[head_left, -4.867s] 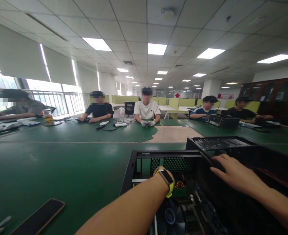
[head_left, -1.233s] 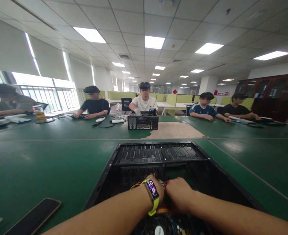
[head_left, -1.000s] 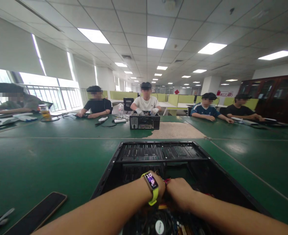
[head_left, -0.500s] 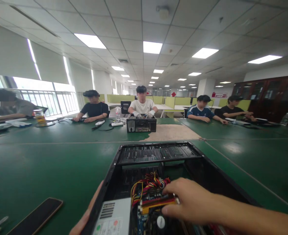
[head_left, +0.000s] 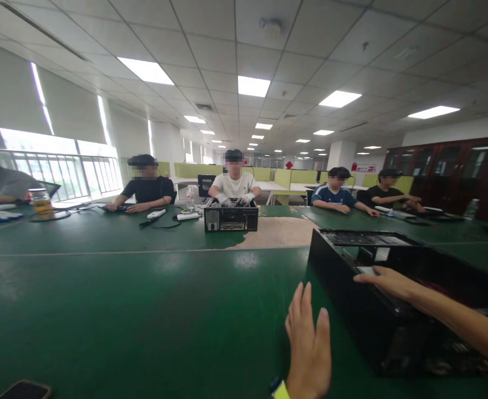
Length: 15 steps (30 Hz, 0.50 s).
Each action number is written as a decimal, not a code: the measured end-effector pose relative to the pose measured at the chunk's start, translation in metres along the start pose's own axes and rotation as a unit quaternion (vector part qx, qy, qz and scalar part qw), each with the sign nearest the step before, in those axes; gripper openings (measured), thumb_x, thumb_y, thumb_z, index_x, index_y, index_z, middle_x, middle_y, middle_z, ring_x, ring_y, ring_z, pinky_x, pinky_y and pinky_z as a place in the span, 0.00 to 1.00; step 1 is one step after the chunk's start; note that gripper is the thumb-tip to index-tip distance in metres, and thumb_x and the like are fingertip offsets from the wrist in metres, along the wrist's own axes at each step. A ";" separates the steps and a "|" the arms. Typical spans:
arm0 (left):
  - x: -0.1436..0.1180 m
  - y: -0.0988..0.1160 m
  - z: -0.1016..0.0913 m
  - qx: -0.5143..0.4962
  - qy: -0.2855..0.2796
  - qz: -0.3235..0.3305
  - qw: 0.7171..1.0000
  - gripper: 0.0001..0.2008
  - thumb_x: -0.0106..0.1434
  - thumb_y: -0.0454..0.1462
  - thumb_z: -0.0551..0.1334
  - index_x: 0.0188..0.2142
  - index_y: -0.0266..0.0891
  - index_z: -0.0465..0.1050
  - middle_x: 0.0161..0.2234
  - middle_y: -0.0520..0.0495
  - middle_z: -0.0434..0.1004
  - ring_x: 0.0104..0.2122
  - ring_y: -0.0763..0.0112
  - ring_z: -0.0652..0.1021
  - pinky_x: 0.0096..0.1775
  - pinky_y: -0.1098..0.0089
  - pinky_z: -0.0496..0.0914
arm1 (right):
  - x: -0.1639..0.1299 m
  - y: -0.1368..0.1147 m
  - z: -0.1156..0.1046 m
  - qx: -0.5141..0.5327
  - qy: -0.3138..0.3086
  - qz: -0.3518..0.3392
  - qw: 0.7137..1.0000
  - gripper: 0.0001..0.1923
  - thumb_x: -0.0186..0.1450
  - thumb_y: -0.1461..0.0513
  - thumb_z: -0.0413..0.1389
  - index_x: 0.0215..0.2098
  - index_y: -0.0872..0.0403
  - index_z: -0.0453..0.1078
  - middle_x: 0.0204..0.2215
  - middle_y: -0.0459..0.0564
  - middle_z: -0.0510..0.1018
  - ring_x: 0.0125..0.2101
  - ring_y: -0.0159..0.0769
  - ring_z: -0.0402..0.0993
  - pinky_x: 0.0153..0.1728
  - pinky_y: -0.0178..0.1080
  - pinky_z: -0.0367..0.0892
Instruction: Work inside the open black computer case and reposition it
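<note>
A black computer case (head_left: 347,299) lies on the green table (head_left: 164,310) at the right, its upper side open. Reaching over it, my right hand (head_left: 387,281) has its thumb and fingers closed on the case's top edge, near a pale metal part inside. Most of the interior is dark or hidden by my forearm. My left hand (head_left: 310,338) is raised just left of the case, fingers stretched out, holding nothing. A yellow-green band (head_left: 281,390) shows at its wrist.
A phone (head_left: 25,389) lies at the lower left edge. Across the table a person in white gloves works in another computer case (head_left: 231,219). Several other people sit along the far side. A jar (head_left: 41,204), cables and white power strips (head_left: 188,216) lie there.
The computer case has turned and shifted right. My left hand has come off its side and opened. My right hand has moved from the memory slots to the case's edge.
</note>
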State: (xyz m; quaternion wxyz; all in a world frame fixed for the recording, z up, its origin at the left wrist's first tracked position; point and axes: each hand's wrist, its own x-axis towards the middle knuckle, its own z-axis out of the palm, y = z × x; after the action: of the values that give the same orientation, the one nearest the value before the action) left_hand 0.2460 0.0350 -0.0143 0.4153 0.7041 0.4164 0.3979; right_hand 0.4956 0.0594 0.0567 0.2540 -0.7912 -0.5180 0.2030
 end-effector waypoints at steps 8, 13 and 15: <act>-0.063 -0.057 -0.074 0.184 0.153 0.315 0.918 0.36 0.58 0.48 0.63 0.63 0.54 0.52 0.67 0.45 0.47 0.65 0.46 0.48 0.60 0.42 0.52 | -0.086 -0.144 0.113 -0.079 -0.135 -0.161 0.975 0.30 0.49 0.42 0.60 0.37 0.57 0.74 0.34 0.54 0.80 0.34 0.43 0.75 0.31 0.37 0.65; -0.080 -0.096 -0.177 0.212 0.250 0.286 0.900 0.31 0.58 0.40 0.65 0.57 0.55 0.52 0.65 0.45 0.51 0.64 0.51 0.55 0.61 0.46 0.55 | -0.098 -0.243 0.190 0.001 -0.172 -0.237 0.956 0.27 0.52 0.43 0.60 0.37 0.56 0.75 0.34 0.53 0.80 0.36 0.43 0.75 0.33 0.38 0.65; -0.062 -0.112 -0.219 0.247 0.258 0.288 0.888 0.29 0.58 0.41 0.64 0.56 0.50 0.52 0.62 0.42 0.56 0.62 0.54 0.59 0.60 0.49 0.58 | -0.084 -0.269 0.198 0.053 -0.204 -0.293 0.933 0.26 0.54 0.43 0.60 0.37 0.56 0.75 0.33 0.51 0.80 0.36 0.41 0.74 0.34 0.37 0.66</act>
State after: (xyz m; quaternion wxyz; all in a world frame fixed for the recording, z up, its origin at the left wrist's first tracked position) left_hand -0.0014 0.0682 -0.0559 -0.0272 0.7453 0.3725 0.5522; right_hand 0.1552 0.1100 0.0701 0.2326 -0.5311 -0.7562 0.3032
